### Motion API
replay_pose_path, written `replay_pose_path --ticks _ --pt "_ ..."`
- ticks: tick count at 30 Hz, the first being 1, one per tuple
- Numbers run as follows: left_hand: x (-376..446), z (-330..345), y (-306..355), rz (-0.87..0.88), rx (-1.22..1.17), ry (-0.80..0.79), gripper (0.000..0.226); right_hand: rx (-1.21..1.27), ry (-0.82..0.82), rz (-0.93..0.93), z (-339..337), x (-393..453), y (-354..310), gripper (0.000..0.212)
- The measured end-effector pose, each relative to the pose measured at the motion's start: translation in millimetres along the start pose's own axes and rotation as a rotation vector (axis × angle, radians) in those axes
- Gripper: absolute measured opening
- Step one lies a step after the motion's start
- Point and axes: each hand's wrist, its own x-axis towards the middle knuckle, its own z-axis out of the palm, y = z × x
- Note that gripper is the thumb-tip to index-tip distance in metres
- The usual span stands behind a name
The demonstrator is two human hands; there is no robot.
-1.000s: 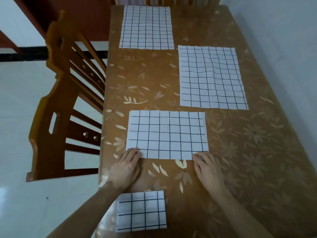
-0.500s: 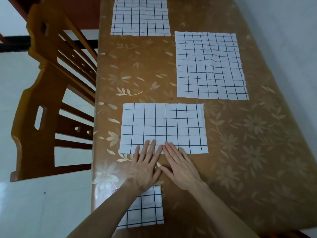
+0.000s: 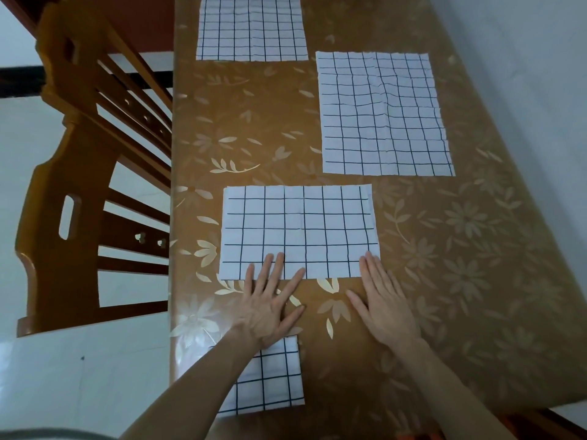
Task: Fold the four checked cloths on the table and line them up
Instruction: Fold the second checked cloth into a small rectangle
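I saw both hands flat, fingers straight, on the near edge of the half-folded cloth: left hand toward its left-middle, right hand at its right corner, holding nothing. The small folded cloth lay nearest, partly under the left forearm. Two open cloths lay farther up the counter, one right, one far. A wooden chair stood left.

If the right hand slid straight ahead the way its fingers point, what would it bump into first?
The right hand already touches the half-folded white checked cloth, so it would slide further onto that; beyond it probably lies the larger, wrinkled unfolded checked cloth.
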Motion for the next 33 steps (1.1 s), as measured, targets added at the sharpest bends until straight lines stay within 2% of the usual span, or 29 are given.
replay_pose_path --ticks 6,11,13,18,25,27,29,33 --pt "0 -4 1 0.004 -0.017 -0.016 0.075 0.133 0.049 0.121 3 1 -14 0.074" --pt "1 -7 5 -0.016 -0.035 -0.031 0.076 0.34 0.286 0.427 -15 0 -25 0.065" --pt "2 -10 7 -0.02 -0.053 -0.024 0.076 0.366 0.319 0.486 -21 3 -29 0.061" --pt "5 -15 14 0.02 -0.057 -0.006 0.072 0.459 0.273 0.594 -30 23 -31 0.059" --pt "7 -16 21 -0.005 -0.051 -0.037 0.066 0.575 0.131 0.782 -33 42 -30 0.032" --pt "6 -17 21 -0.003 -0.058 -0.044 0.066 0.696 0.15 0.803 -36 43 -33 0.024" --pt "6 -18 20 -0.001 -0.072 -0.06 0.067 0.933 0.202 0.825 -40 44 -38 0.024" --pt "6 -26 20 0.008 -0.075 -0.092 0.069 1.321 0.39 0.871 -48 44 -48 0.044"
